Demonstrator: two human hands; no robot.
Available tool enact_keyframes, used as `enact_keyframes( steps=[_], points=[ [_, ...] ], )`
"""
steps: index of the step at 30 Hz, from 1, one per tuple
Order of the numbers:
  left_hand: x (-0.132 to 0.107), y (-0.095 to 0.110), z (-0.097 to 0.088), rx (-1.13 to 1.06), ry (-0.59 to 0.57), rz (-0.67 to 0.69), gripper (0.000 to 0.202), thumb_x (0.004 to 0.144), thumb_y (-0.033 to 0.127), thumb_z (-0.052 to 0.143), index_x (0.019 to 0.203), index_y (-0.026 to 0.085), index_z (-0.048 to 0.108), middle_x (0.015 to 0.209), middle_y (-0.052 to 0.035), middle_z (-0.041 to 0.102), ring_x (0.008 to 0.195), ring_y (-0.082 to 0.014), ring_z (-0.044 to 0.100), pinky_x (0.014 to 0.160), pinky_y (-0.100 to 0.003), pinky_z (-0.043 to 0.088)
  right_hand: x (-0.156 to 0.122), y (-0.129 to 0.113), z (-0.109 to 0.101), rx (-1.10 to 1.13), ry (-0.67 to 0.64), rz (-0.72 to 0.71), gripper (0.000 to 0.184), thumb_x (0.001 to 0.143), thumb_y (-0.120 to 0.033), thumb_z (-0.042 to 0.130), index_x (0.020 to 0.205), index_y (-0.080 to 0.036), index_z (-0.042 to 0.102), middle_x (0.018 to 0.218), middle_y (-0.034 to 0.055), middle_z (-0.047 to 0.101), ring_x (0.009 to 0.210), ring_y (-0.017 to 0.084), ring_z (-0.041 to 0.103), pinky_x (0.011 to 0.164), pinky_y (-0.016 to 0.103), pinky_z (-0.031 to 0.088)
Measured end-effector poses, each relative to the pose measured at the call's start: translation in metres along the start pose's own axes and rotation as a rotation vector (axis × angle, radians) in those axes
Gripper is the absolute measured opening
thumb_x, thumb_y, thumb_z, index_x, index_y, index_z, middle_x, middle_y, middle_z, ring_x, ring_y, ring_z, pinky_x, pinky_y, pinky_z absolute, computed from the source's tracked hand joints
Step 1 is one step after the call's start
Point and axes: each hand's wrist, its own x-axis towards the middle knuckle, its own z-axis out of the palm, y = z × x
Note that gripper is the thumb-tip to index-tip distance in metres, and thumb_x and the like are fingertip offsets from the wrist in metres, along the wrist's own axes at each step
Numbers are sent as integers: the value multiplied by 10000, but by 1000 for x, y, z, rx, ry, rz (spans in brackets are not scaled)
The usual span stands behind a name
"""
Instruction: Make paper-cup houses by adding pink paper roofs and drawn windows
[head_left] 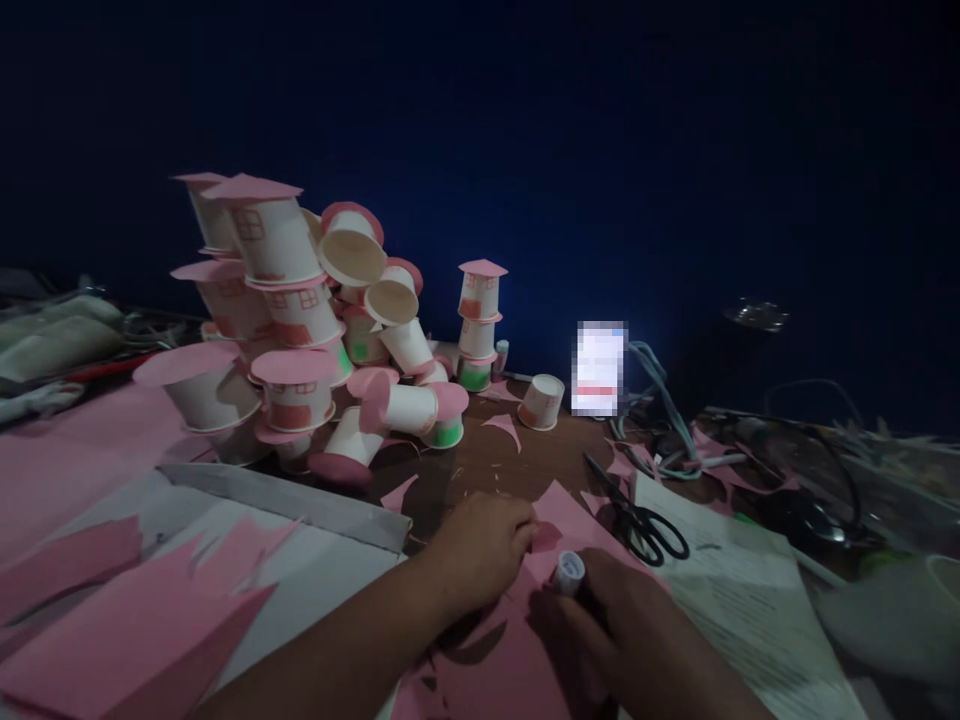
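My right hand (626,610) is wrapped round a white glue stick (570,570), whose round end points up. It rests low over a sheet of pink paper (517,650). My left hand (480,545) lies to its left with fingers curled in, closed on a small piece of pink paper (545,537) above the sheet; the fingertips are partly hidden. Black-handled scissors (641,525) lie just beyond my right hand, next to a printed sheet (735,590). Pink offcuts (502,432) are scattered on the brown table ahead.
Paper cups with pink cone roofs stand in a tall stack (277,240) at the left, and others lie tipped beside it. A slim cup tower (480,325) and a lone cup (541,402) stand behind. A lit phone (598,368), cables (664,400) and a white box (285,505) surround the work.
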Motion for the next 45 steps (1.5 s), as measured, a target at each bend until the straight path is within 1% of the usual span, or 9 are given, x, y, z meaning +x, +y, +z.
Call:
enact_keyframes(
  steps=[3,9,12,17,25,33,37,41,45],
  points=[
    [0,-2,1,0,-2,7,298,883,333,429,662,188,566,691,1,630,655,-133,540,579,-245,309,-1,7,-7,57,29,0,217,839,-384,462,735,-213,545,733,22,663,682,187,595,582,268,371],
    [-1,-6,2,-33,1,7,324,876,376,429,636,190,542,645,9,610,597,-126,507,545,-247,291,0,9,-10,244,213,-29,267,841,-443,473,761,-217,591,717,4,671,680,179,613,611,252,428],
    [-1,-6,2,-57,-17,5,304,882,358,421,685,194,585,697,1,640,646,-135,539,579,-247,315,5,4,1,249,182,-69,213,838,-391,497,820,-218,620,758,10,678,700,185,614,635,263,437],
    [2,-6,2,-52,-12,-8,315,889,355,409,714,198,618,740,-11,665,687,-149,562,613,-257,328,13,6,15,163,163,-235,185,830,-164,446,898,-208,613,863,24,650,798,176,591,722,269,418],
    [0,-4,0,-35,-20,-10,300,882,333,423,714,197,631,727,-13,666,680,-152,562,599,-254,328,4,3,0,103,43,-204,196,864,-222,428,837,-213,621,808,18,629,749,167,586,661,254,408],
    [1,-7,2,-29,-20,-5,269,866,306,434,743,201,649,758,-12,677,692,-153,566,605,-251,336,-9,3,-13,-8,-96,-253,272,737,-83,470,795,-264,666,769,-2,641,697,149,584,627,215,426],
    [1,-7,1,-36,-32,-18,273,865,310,433,742,198,650,757,-16,678,695,-156,569,608,-253,342,-11,3,-20,54,-89,-257,217,762,-153,502,765,-275,682,774,0,670,700,158,602,642,223,448],
    [0,-6,1,-42,-43,-28,273,864,313,437,737,192,646,752,-23,676,675,-156,561,603,-255,346,-5,9,-21,216,75,-149,172,820,-333,523,874,-250,663,845,16,696,761,187,629,667,249,470],
    [0,-7,0,-61,-44,-25,249,855,299,448,739,192,640,741,-18,670,663,-148,556,595,-250,346,4,11,-10,203,123,-107,225,845,-388,488,787,-213,618,745,12,673,692,182,607,621,260,444]
  ],
)
